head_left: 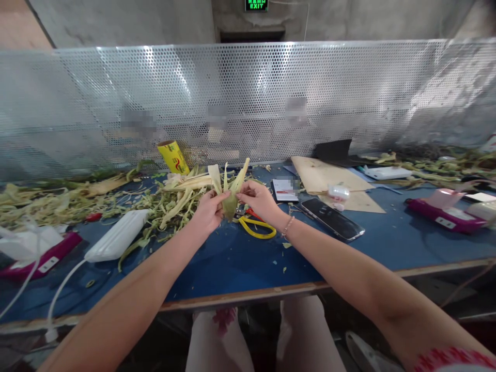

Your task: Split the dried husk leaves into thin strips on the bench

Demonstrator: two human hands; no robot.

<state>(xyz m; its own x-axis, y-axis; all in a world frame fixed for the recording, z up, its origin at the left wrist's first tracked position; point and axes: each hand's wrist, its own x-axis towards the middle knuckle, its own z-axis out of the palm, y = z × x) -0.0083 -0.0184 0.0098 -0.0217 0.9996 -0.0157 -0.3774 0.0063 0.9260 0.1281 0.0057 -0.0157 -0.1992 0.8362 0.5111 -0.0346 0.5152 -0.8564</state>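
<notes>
Blue table (217, 274), wooden front edge. Perforated screen (248, 77) along the back; green EXIT sign (256, 5) lit above. Yellow tube (176, 159) tilted, near screen. Left: white case (118, 235), white cable (58, 292) running off the front edge; purple box (67, 247) farther left. Right of centre: phone (331, 219), face up, display dark; white card (283, 187) just beside it; small tub (338, 193) on brown paper (315, 173); black sheet (337, 151) behind. Far right: second purple box (430, 213).

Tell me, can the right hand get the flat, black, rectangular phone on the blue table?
Probably yes: the flat, black, rectangular phone lies close by, with nothing on top. But the right hand holds a pale green leafy husk, so it may need to let go first.
</notes>
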